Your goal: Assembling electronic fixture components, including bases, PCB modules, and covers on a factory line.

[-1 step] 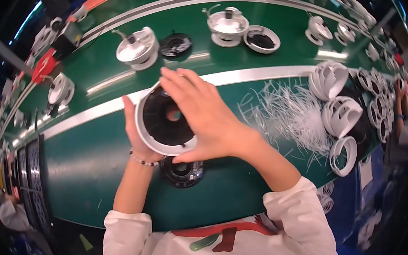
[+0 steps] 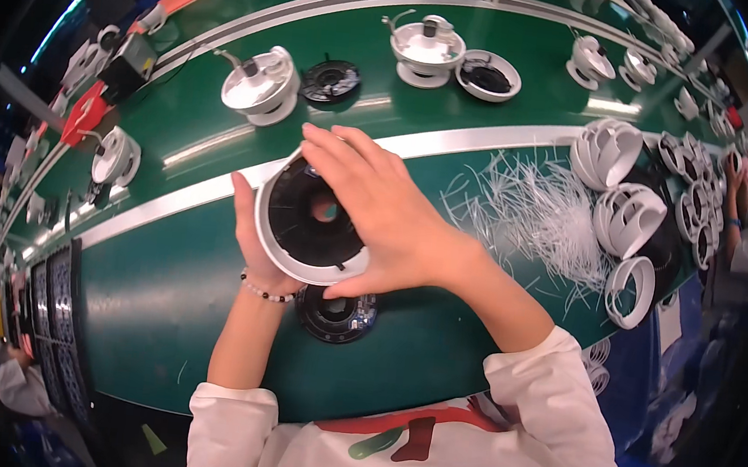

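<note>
Over the near bench I hold a round white housing (image 2: 292,264) with a black disc (image 2: 299,217) set inside it, a hole at its middle. My left hand (image 2: 252,238), a beaded bracelet at its wrist, grips the housing from the left, its thumb up and its other fingers hidden behind. My right hand (image 2: 389,212) lies over the right side, fingers across the far rim and thumb at the near edge. Just below the housing, a second black disc (image 2: 316,322) with a small circuit board lies on the green bench, partly covered by my hands.
Loose thin white strips (image 2: 538,218) are heaped on the right, beside stacked white rings (image 2: 623,217). Beyond a pale rail, white lamp-like units (image 2: 261,92) and a black round part (image 2: 330,82) stand on a green surface. Black trays (image 2: 59,320) are at left. Other people work nearby.
The whole view has shifted slightly, so the bench items appear a little further right. My hands keep the same hold on the white housing.
</note>
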The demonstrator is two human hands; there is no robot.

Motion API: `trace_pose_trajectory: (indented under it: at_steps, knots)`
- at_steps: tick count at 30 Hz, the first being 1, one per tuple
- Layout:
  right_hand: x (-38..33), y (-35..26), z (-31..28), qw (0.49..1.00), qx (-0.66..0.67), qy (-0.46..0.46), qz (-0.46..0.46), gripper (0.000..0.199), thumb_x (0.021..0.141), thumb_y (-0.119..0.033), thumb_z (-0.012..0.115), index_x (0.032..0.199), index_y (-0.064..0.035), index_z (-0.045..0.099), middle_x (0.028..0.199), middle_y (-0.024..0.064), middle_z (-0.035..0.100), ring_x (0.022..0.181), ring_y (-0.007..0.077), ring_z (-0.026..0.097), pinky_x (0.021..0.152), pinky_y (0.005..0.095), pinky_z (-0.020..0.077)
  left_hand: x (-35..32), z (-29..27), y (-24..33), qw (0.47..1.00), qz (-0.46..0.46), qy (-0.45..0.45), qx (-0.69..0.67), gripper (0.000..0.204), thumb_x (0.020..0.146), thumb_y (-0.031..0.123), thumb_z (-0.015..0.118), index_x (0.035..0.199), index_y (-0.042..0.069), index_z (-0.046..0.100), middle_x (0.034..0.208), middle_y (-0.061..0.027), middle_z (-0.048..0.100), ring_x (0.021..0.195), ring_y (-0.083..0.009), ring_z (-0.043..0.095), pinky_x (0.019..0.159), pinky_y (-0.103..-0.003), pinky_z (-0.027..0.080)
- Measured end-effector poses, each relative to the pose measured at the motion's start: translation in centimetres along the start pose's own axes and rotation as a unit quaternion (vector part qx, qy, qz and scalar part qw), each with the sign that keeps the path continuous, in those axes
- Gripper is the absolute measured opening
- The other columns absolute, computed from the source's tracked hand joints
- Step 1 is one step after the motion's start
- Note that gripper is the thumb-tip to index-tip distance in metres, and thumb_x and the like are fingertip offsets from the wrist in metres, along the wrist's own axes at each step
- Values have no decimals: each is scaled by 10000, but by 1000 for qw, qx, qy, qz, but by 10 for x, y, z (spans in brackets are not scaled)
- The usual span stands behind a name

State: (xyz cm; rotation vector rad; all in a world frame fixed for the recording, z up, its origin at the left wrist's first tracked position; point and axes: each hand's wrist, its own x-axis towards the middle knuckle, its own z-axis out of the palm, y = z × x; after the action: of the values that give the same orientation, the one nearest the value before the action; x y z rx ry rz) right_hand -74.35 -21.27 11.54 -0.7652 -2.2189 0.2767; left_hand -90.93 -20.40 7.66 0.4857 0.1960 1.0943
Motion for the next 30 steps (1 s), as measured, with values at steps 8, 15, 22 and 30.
trace_pose_trajectory:
  at_steps: [8, 15, 22, 30]
  knots:
    - [5, -7, -1, 997, 25, -68, -23, 1105, 376, -275, 813, 1282, 7, 247, 1331, 170, 280, 1198, 382, 289, 928, 439, 297, -8, -15, 9, 985, -68, -149, -48, 806, 804, 674, 226, 1257, 21, 358, 1186, -154, 476, 1053, -254, 511, 870, -382, 464]
    - [8, 0, 3, 999, 41, -21, -8, 1104, 384, -323, 793, 1288, 8, 254, 1302, 182, 324, 1197, 368, 313, 941, 430, 295, -10, 6, 11, 999, -18, -28, 17, 548, 816, 375, 429, 1212, -1, 398, 1138, -155, 503, 1021, -244, 524, 874, -380, 445]
    - [4, -3, 35, 997, 46, 41, 39, 1105, 404, -355, 782, 1304, 0, 248, 1294, 181, 334, 1198, 355, 320, 968, 426, 275, -9, -4, 17, 995, -2, 84, 53, 523, 787, 324, 443, 1187, -12, 424, 1101, -141, 526, 986, -235, 537, 852, -362, 447]
    - [28, -2, 10, 993, 71, -84, -36, 1082, 392, -311, 769, 1287, 12, 254, 1285, 186, 328, 1154, 363, 335, 940, 429, 294, -12, -3, 33, 996, -82, -15, -36, 752, 832, 618, 251, 1164, -32, 431, 1070, -190, 548, 921, -286, 591, 776, -396, 524]
